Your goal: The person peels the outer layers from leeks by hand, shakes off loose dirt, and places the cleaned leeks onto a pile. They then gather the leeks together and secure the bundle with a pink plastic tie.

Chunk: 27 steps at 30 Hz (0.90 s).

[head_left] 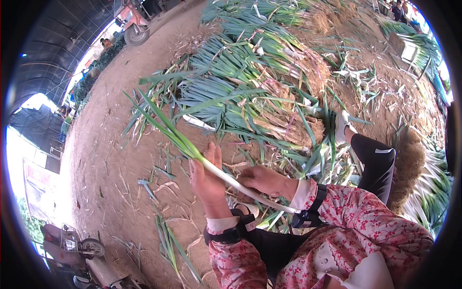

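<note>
A long green onion [226,179] lies slantwise across both hands. Its green leaves fan out to the upper left, and its white shank runs down to the right, towards my right wrist. My left hand [208,180] holds it where green turns to white, thumb on one side and fingers on the other. Against the middle of the white shank, my right hand [269,181] has its fingers curled in, touching it; the fingertips are partly hidden. Beyond my hands, bundles of green onions [216,94] lie on the ground, their brown roots to the right.
Loose leaves [173,245] and dry peelings are strewn over the dirt ground [115,168]. More green onions [428,192] are piled at the right, by my bent leg [373,161]. A scooter [132,21] stands far off, and a three-wheeled vehicle [70,245] at lower left.
</note>
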{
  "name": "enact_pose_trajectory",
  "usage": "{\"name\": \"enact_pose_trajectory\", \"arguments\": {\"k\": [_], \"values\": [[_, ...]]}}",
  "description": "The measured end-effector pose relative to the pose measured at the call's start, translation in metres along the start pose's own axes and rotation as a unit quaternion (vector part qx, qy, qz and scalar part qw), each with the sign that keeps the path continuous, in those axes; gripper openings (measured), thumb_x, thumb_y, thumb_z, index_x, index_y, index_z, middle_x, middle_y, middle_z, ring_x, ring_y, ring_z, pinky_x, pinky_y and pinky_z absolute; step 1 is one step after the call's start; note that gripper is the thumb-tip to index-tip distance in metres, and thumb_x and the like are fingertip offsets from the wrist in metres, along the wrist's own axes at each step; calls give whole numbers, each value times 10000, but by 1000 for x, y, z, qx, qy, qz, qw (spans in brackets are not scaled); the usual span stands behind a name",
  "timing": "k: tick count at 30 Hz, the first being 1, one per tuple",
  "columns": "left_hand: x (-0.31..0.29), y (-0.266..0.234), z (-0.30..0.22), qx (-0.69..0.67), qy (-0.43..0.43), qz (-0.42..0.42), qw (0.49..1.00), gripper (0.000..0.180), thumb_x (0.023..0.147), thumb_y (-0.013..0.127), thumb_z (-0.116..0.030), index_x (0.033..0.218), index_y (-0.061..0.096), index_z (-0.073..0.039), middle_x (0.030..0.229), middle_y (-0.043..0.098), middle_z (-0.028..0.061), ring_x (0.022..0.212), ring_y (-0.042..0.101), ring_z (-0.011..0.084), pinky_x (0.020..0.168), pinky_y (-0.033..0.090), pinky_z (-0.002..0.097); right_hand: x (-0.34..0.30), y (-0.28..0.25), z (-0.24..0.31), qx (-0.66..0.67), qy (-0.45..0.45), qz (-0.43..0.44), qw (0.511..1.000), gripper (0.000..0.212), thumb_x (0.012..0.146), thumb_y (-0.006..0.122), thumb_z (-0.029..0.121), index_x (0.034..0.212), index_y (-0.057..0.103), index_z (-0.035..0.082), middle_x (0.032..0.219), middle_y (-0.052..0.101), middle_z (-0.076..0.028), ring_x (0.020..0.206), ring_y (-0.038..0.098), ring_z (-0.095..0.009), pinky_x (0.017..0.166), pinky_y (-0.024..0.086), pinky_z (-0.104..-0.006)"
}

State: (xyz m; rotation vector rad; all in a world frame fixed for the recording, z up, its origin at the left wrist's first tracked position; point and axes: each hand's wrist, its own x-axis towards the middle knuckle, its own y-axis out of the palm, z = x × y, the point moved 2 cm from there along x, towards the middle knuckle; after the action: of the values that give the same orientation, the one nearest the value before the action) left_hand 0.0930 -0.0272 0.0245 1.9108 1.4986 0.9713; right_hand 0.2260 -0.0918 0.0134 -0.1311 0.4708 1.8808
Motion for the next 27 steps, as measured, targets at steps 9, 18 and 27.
{"name": "enact_pose_trajectory", "arguments": {"k": [9,18,27], "values": [[1,7,4,-17,-29,-70,997,290,859,485,-306,1055,527,-97,878,600,39,1152,416,248,1012,254,435,14,2,-2,201,9,28,979,255,866,500,238,946,547,1,696,613,-72,549,585,-119,471,487,-220],[-8,24,4,-78,-45,108,990,258,868,470,-274,1048,497,-91,828,583,21,1009,519,216,944,315,434,3,7,-21,235,162,150,947,179,839,527,165,862,558,-10,674,602,-112,531,592,-169,464,506,-268],[0,1,-11,-46,37,-57,997,231,922,355,-279,926,422,-58,690,411,-14,477,298,23,348,236,153,36,-68,-134,-608,-25,-65,791,164,555,548,196,550,622,50,556,563,-153,498,554,-315,484,453,-388]]}}
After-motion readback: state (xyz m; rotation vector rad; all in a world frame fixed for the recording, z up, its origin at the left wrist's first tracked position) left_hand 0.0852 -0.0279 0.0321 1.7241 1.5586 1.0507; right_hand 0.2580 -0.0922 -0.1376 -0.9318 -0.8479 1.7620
